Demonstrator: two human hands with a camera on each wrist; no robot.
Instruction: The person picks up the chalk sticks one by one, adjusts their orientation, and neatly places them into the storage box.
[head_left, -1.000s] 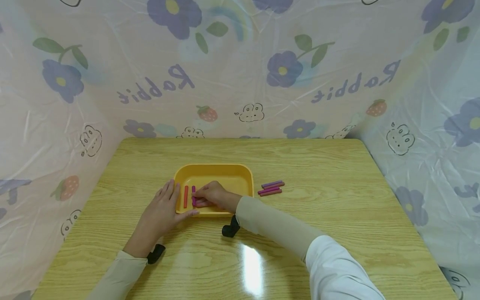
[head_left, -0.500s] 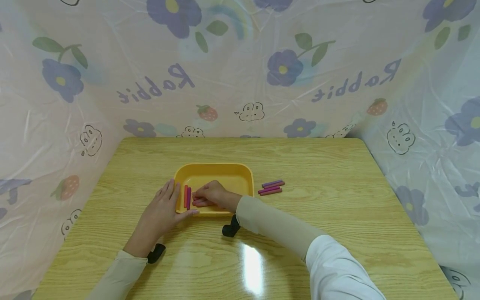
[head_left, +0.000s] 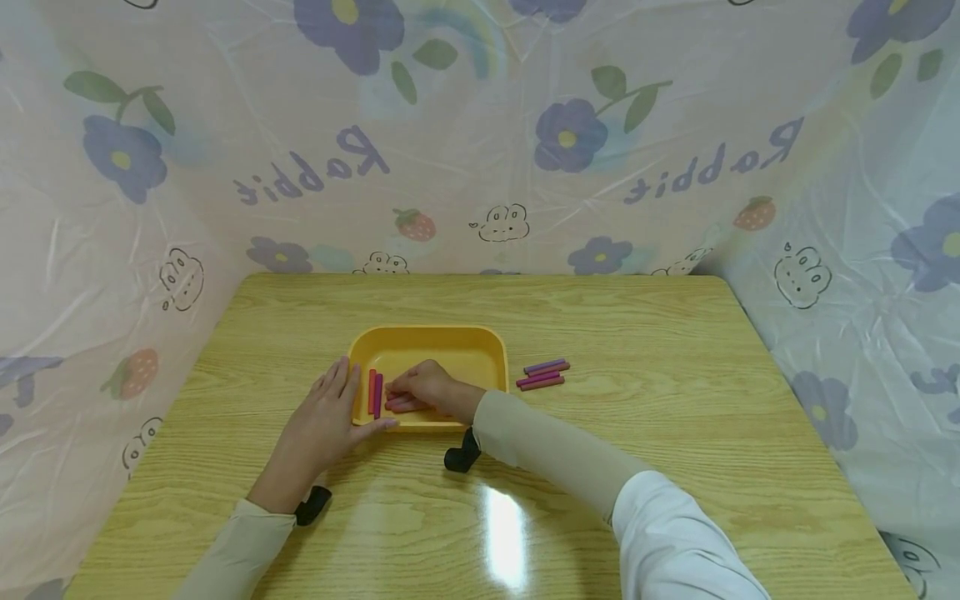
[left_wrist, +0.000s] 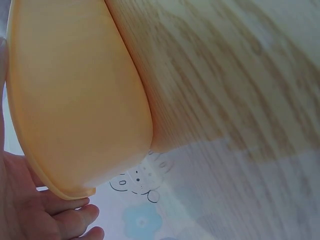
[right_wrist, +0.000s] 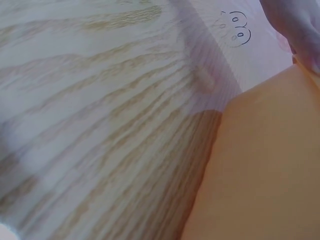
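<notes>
A yellow tray [head_left: 431, 336] sits on the wooden table. My left hand [head_left: 318, 425] grips its near left corner, thumb over the near rim and fingers along the left side. In the left wrist view, curled fingers [left_wrist: 75, 220] show at the tray's rim. Inside the tray, a red stick [head_left: 371, 392] and a magenta stick [head_left: 378, 396] lie side by side along the left end. My right hand [head_left: 427, 387] reaches in over the near wall, its curled fingertips pinching at pink sticks [head_left: 405, 406] low in the tray. The palm partly hides these sticks.
To the right of the tray lies a small group of sticks [head_left: 542, 375], purple, magenta and brownish pink. A black wrist mount [head_left: 462, 454] is on each wrist. Patterned cloth [head_left: 450, 167] hangs at the back and sides of the table [head_left: 637, 350].
The magenta stick, at the right fingertips a second ago, has shifted left beside the red stick. The right fingertips are now at the pink sticks. The left hand stays in place.
</notes>
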